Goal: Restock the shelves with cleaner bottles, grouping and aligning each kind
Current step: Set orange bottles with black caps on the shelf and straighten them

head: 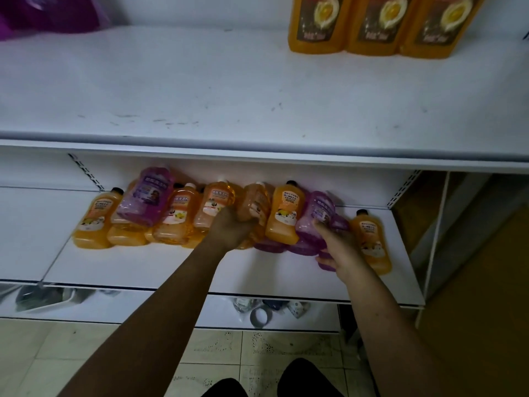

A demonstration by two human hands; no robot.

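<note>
White lower shelf (143,267) | mixed bottles (177,213) heaped around | left hand (233,230) grips amber bottle (253,204) | right hand (339,245) grips purple bottle (315,216)

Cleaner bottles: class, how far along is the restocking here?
Done: three orange bottles stand aligned on the upper shelf. In hand: the left hand grips an amber bottle, the right hand a purple bottle. Left: on the lower shelf, the other bottles lie mixed and leaning, ungrouped.

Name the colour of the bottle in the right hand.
Purple: the bottle shows best in the head view.
</note>
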